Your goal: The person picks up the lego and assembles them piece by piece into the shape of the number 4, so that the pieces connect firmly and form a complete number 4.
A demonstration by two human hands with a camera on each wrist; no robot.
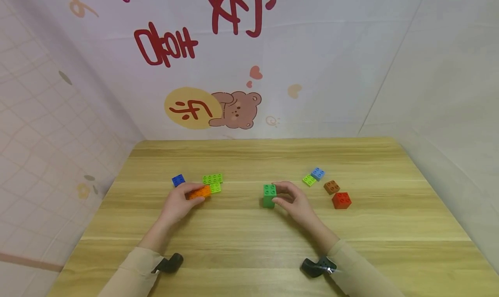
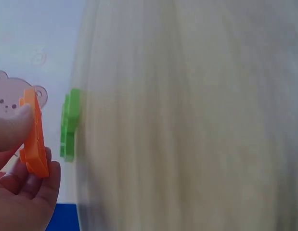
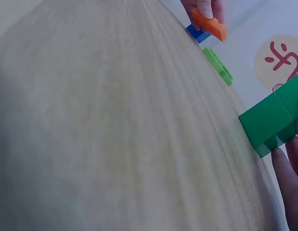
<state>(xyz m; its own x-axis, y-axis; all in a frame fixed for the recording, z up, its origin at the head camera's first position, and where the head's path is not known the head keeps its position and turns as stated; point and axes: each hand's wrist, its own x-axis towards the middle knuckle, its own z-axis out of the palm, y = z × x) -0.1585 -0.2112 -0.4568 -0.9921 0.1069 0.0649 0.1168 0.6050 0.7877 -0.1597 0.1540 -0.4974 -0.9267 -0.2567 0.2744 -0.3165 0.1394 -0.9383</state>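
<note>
In the head view my left hand (image 1: pixel 177 205) pinches a flat orange toy brick (image 1: pixel 201 192) between thumb and fingers. The left wrist view shows this orange brick (image 2: pixel 36 139) tilted up and apart from the table. My right hand (image 1: pixel 297 205) holds a green brick stack (image 1: pixel 269 197) by its right side, studs upward. A seam on the green stack (image 3: pixel 274 113) shows two bricks joined, in the right wrist view. Near the left hand lie two light green bricks (image 1: pixel 212 178) and a dark blue brick (image 1: pixel 178 180), partly hidden by that hand.
On the table's right lie a light blue brick (image 1: pixel 318 173), a small lime brick (image 1: pixel 309 180), a brown brick (image 1: pixel 332 187) and a red brick (image 1: pixel 341 200). The wooden table (image 1: pixel 234 249) ends at a printed cloth wall (image 1: pixel 312 71), with cloth on both sides too.
</note>
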